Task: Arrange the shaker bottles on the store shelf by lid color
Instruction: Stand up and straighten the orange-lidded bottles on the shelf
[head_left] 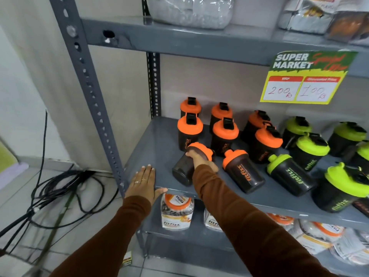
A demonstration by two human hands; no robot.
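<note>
Tipped orange-lid bottle (189, 162) lies on the shelf (159, 140) just in front of the standing orange group, long axis running lid-back, base-front toward the person; right hand (199, 157) wraps it near the lid, nearer than left hand (144, 181), flat and spread at the shelf edge; counted: eight orange-lid, at least six green-lid, two more lying down.

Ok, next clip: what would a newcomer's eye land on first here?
Probably the bright lids on the middle shelf: orange-lidded shaker bottles grouped on the left, green-lidded ones on the right. Next, the right hand gripping a tipped orange-lidded bottle near the front, while the left hand rests flat on the shelf edge. Above right hangs a yellow-green price sign.
</note>
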